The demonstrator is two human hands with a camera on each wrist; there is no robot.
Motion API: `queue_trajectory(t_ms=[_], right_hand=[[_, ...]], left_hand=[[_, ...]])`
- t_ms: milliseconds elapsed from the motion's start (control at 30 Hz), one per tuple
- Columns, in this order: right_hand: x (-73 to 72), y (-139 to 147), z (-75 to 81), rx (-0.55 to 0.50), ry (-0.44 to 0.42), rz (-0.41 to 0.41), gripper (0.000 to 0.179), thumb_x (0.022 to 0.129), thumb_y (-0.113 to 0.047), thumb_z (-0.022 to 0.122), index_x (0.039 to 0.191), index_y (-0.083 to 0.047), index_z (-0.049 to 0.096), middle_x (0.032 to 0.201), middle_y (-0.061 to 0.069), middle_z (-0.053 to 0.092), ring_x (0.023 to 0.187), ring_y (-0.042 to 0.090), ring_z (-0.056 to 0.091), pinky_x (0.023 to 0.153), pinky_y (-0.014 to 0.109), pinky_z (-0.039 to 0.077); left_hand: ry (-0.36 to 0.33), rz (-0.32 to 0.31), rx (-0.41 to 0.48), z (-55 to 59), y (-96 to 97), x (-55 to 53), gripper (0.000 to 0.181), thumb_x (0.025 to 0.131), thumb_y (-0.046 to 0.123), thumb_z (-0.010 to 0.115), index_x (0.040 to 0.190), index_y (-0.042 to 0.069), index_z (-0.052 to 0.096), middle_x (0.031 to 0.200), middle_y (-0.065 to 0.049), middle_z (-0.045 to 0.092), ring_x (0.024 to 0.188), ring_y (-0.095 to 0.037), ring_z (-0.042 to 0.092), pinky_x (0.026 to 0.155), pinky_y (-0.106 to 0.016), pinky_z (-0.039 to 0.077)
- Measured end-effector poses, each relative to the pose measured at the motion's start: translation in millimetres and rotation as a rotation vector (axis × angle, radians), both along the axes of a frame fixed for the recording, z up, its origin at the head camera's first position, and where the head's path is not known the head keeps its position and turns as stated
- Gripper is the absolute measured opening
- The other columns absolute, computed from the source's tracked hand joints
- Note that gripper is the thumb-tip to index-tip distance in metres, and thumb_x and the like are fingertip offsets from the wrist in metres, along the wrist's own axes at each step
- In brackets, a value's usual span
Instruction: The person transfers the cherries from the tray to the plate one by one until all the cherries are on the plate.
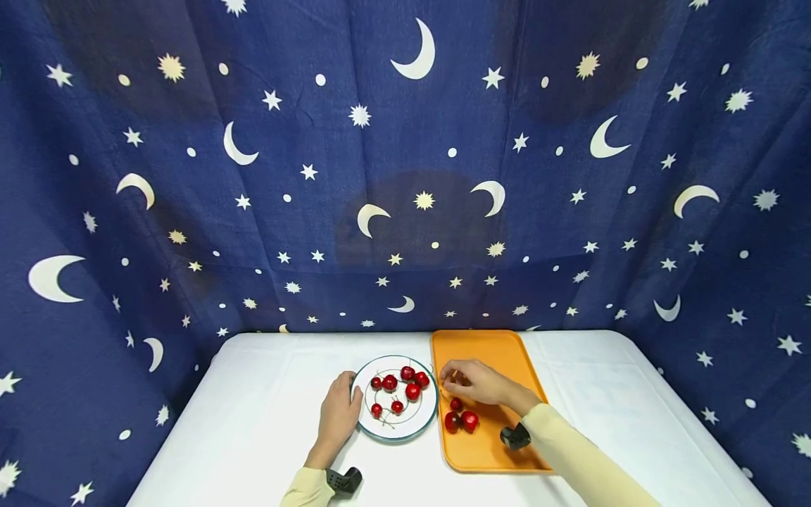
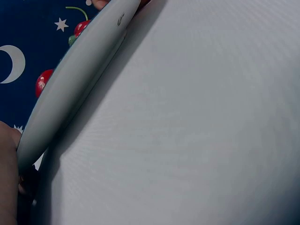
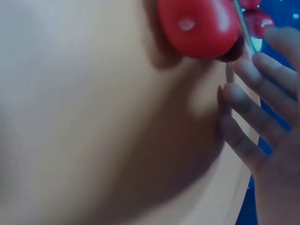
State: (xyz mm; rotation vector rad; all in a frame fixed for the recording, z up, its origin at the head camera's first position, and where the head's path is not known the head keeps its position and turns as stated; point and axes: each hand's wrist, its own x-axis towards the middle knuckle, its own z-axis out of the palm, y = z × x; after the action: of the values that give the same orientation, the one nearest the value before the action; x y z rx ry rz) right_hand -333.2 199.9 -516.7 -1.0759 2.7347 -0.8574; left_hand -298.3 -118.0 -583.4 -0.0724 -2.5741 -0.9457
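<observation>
A white plate (image 1: 405,427) with a blue-green rim stands on the table, bearing several red cherries (image 1: 413,391), some with stems. At its left edge my left hand (image 1: 340,415) grips the rim; the left wrist view shows the plate's pale underside (image 2: 70,93) edge-on beside the thumb. My right hand (image 1: 478,382) is over the orange tray (image 1: 484,345), close to the plate's right side. Its fingers (image 3: 253,117) are loosely bent, with nothing seen between them. Nearer me on the tray lie three cherries (image 1: 469,421), one smaller and two larger.
A white cloth covers the table (image 1: 266,394). The tray's raised rim (image 1: 437,352) runs close along the plate's right side. Behind the table hangs a dark blue curtain (image 1: 405,141) with moons and stars. Each wrist wears a black camera band (image 1: 515,436).
</observation>
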Motion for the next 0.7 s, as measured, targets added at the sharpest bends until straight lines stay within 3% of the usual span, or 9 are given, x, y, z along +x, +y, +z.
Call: queue_trajectory(t_ms=[167, 467, 700], right_hand=[[2.1, 5.5, -3.4, 0.014, -0.048, 0.044, 0.024, 0.100, -0.030, 0.066, 0.113, -0.010, 0.068, 0.093, -0.005, 0.070, 0.079, -0.002, 0.055, 0.073, 0.018, 0.052], [4.2, 7.5, 6.6, 0.097, -0.032, 0.084, 0.031, 0.096, -0.036, 0.071, 0.114, -0.011, 0.069, 0.099, 0.004, 0.068, 0.082, 0.010, 0.057, 0.074, 0.017, 0.046], [10.0, 7.2, 8.9, 0.142, -0.035, 0.100, 0.038, 0.093, -0.040, 0.074, 0.118, -0.012, 0.067, 0.105, 0.002, 0.069, 0.090, 0.012, 0.060, 0.080, 0.019, 0.048]], left_hand=[[-0.009, -0.004, 0.002, -0.5, 1.0, -2.2, 0.026, 0.099, 0.015, 0.058, 0.120, 0.001, 0.063, 0.111, -0.016, 0.071, 0.106, -0.032, 0.068, 0.092, -0.050, 0.058], [-0.011, -0.010, 0.007, -0.2, 1.0, -5.2, 0.026, 0.099, 0.016, 0.057, 0.120, 0.001, 0.062, 0.112, -0.016, 0.070, 0.108, -0.033, 0.068, 0.093, -0.051, 0.057], [0.044, 0.005, -0.002, -4.9, 0.7, -3.4, 0.024, 0.096, 0.012, 0.060, 0.117, 0.001, 0.063, 0.107, -0.015, 0.071, 0.103, -0.033, 0.069, 0.088, -0.052, 0.058]])
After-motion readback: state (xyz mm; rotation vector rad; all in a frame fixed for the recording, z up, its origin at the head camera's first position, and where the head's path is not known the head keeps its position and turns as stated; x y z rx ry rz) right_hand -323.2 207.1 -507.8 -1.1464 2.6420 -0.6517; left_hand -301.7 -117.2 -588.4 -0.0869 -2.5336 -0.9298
